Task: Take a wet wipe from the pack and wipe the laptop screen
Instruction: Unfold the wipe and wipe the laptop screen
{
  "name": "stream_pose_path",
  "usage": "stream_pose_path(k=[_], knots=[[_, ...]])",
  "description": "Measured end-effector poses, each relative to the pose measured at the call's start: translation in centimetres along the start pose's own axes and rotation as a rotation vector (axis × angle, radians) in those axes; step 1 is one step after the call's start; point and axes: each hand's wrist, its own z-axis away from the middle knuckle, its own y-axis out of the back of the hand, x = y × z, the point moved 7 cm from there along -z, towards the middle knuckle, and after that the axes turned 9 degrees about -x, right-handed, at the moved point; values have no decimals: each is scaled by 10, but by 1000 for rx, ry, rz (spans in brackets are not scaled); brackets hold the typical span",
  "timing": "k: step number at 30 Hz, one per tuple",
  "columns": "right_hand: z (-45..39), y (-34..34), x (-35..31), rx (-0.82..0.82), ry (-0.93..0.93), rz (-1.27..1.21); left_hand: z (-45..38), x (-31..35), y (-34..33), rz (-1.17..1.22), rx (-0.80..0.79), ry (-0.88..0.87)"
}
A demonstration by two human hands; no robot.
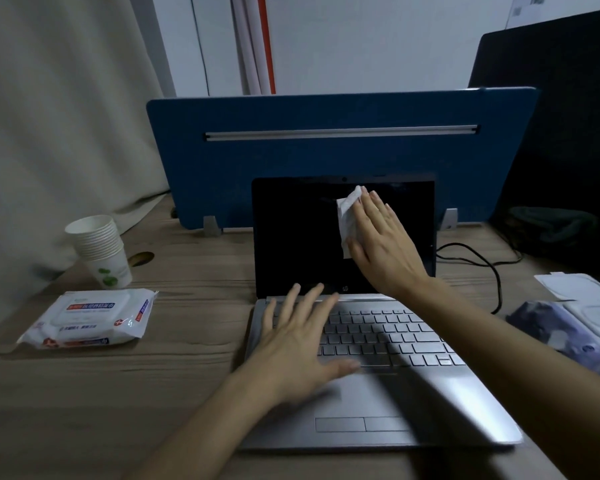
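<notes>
A silver laptop [430, 386] stands open on the wooden desk, its black screen [291, 237] dark. My right hand [381, 244] lies flat against the upper right part of the screen and presses a white wet wipe [347, 216] onto it. The wipe sticks out to the left of my fingers. My left hand [298, 344] rests with fingers spread on the left side of the keyboard. The white wet wipe pack [87, 320], lid down, lies on the desk to the left of the laptop.
A stack of paper cups [101, 251] stands behind the pack. A blue divider panel [326, 157] rises behind the laptop. A black cable [489, 268] runs right of the screen. Another wipe pack and loose white pieces [575, 313] lie at the right edge.
</notes>
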Motion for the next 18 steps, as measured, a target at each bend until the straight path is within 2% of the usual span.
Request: stream_pose_path(k=[9,15,18], knots=[[13,4,6,2,-24,36,0,-5,-13,21,-80,19],[17,5,10,-33,-35,50,1,-12,-7,20,-54,42],[18,-1,12,-73,-34,73,-1,-27,9,75,33,93]])
